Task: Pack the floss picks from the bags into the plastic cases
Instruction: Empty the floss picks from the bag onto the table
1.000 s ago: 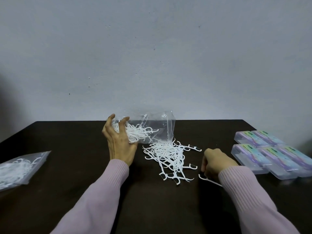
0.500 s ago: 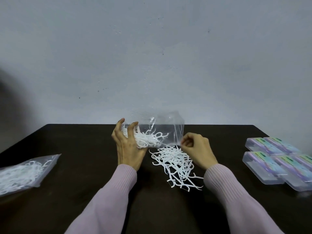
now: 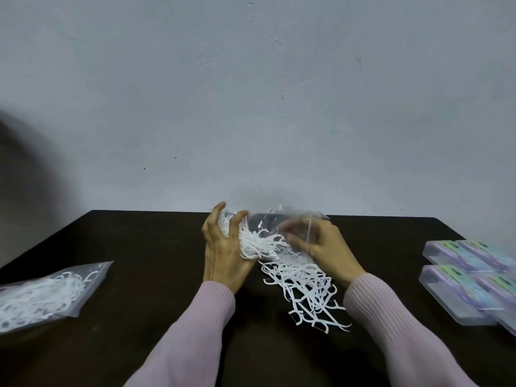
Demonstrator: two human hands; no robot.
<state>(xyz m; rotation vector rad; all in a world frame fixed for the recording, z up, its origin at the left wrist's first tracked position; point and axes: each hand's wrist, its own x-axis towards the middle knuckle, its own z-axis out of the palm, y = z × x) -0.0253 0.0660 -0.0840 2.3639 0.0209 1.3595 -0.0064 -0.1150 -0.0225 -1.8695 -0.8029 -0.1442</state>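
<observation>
A clear plastic bag (image 3: 268,223) partly full of white floss picks is held up near the table's far edge. My left hand (image 3: 223,255) grips its closed end from the left. My right hand (image 3: 321,247) has its fingers inside the bag's open mouth, seen through the plastic. A loose heap of floss picks (image 3: 304,289) lies on the dark table just under the bag, between my wrists. Several clear plastic cases (image 3: 469,277) with purple and green labels lie shut at the right edge.
A second clear bag of floss picks (image 3: 47,294) lies flat at the left edge of the dark table (image 3: 145,247). A pale wall stands right behind the table's far edge.
My right hand has moved from the table near a stray pick up to the bag and slid its fingers into the open mouth. My left hand keeps its grip on the bag.
</observation>
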